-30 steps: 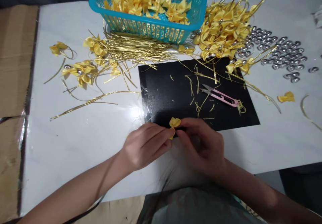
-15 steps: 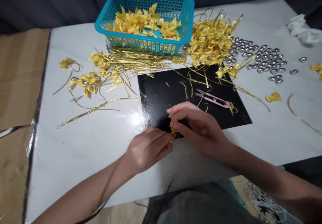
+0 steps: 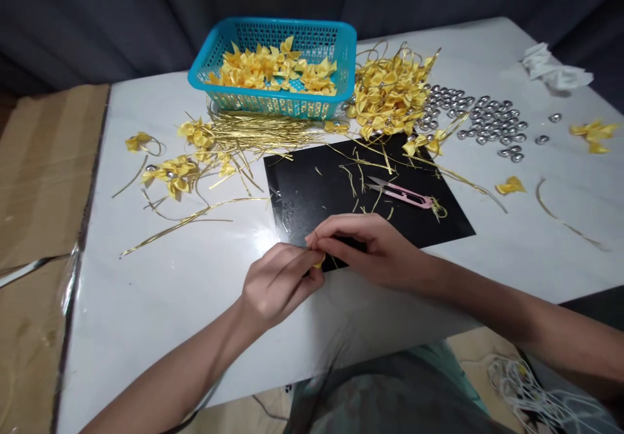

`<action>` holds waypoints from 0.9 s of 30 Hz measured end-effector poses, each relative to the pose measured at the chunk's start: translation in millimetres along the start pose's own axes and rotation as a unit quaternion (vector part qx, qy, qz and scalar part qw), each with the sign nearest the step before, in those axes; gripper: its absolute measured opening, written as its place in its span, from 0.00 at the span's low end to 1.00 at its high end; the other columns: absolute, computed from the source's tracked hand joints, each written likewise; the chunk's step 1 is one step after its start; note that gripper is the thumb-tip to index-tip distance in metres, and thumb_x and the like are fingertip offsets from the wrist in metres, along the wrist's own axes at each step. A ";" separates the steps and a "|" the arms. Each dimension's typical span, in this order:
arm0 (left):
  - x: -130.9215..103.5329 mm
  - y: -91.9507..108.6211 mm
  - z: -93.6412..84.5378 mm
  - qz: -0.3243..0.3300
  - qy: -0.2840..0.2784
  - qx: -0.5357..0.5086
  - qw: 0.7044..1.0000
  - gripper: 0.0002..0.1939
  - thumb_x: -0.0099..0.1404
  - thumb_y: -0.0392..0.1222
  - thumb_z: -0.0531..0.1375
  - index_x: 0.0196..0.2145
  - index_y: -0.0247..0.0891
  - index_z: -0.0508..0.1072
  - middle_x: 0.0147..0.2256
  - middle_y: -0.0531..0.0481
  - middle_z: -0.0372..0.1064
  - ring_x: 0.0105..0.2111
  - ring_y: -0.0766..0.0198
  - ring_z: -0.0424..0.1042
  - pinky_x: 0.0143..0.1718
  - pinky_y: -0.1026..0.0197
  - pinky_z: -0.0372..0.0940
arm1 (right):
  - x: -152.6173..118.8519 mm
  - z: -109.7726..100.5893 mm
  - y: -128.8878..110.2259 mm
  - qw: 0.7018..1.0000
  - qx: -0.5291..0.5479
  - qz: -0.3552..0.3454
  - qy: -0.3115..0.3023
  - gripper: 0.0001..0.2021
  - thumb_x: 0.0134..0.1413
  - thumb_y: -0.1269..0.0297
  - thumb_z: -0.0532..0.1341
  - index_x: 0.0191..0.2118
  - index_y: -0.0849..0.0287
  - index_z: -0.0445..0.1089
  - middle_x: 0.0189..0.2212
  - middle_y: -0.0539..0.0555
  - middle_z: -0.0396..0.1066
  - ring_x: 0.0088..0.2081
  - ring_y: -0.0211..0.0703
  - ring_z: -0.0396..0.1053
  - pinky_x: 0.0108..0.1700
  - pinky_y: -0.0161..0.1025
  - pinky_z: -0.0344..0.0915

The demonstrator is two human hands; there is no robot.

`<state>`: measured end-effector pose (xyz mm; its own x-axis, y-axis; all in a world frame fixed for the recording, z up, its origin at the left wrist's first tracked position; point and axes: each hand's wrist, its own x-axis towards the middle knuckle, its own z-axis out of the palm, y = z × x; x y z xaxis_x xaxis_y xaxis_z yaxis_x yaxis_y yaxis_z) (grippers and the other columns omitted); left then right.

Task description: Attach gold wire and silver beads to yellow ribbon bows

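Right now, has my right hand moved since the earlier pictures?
Yes: judged against the black mat, your right hand has shifted left, toward your left hand. A second ago they were side by side; now their fingers overlap in view.

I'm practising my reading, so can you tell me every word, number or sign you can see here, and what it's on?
No text can be read anywhere in this picture.
Black mat: faint marks near its left edge, too small and blurred to tell whether they are letters.
Pink-handled thread snips: no lettering can be made out.
Blue plastic basket: no lettering shows.
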<state>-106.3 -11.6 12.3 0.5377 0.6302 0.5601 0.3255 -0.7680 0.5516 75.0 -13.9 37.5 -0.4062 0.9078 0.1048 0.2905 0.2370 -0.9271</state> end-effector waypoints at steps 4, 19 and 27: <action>2.3 -0.2 1.6 0.004 -0.052 0.002 0.999 0.04 0.62 0.31 0.56 0.34 0.33 0.70 0.28 0.48 0.72 0.27 0.66 0.70 0.31 0.64 0.68 | 3.6 -0.2 1.6 0.999 -0.014 -0.051 0.012 0.08 0.60 0.72 0.52 0.35 0.62 0.69 0.33 0.53 0.72 0.35 0.35 0.69 0.38 0.34 0.67; -1.9 -3.6 9.5 -0.015 -0.131 0.006 0.991 0.07 0.63 0.31 0.54 0.37 0.31 0.71 0.29 0.46 0.72 0.28 0.63 0.70 0.27 0.63 0.67 | 18.4 -73.9 -54.5 0.926 0.189 0.041 0.323 0.15 0.59 0.72 0.49 0.28 0.59 0.70 0.28 0.37 0.72 0.44 0.30 0.70 0.36 0.28 0.62; -0.7 -2.1 10.9 -0.039 -0.122 -0.001 0.992 0.06 0.62 0.31 0.54 0.35 0.34 0.71 0.28 0.48 0.71 0.28 0.64 0.69 0.29 0.64 0.66 | -8.9 -98.7 -64.4 0.964 -0.024 -0.058 0.259 0.23 0.63 0.57 0.38 0.35 0.42 0.71 0.47 0.27 0.66 0.60 0.29 0.51 0.54 0.24 0.52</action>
<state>-98.8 -11.7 4.0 0.6828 0.6412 0.3501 0.3721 -0.7176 0.5887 145.4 -3.0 131.8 0.0443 0.9226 0.3832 0.3150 0.3511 -0.8818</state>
